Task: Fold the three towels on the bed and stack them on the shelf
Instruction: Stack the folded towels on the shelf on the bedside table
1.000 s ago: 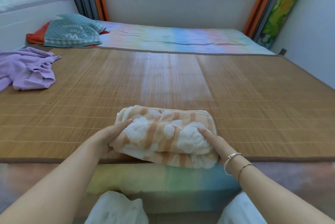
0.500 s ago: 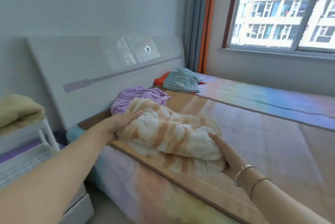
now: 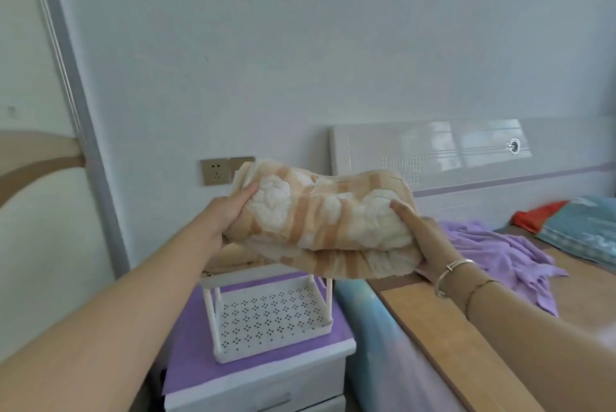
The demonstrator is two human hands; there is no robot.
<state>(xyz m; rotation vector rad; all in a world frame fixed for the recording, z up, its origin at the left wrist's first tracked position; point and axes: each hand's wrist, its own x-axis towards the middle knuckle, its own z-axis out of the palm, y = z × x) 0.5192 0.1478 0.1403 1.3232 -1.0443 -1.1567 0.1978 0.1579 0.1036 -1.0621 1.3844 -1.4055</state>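
Head view: both hands (image 3: pixel 333 228) gripping folded towel (image 3: pixel 328 216).

White perforated shelf (image 3: pixel 266 315) sits on the purple-topped nightstand (image 3: pixel 186 355), beside the bed (image 3: pixel 433 321). Crumpled purple towel (image 3: pixel 500 255) lies on the bed's mat, pillow (image 3: pixel 580 228) at the head end.

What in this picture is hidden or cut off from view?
- Head view: top tier of the white shelf, hidden behind the striped towel.
- What lies there: only a yellowish edge shows.
- Fingers of the left hand and right hand, under the towel.
- Purple towel, partly behind the right arm.
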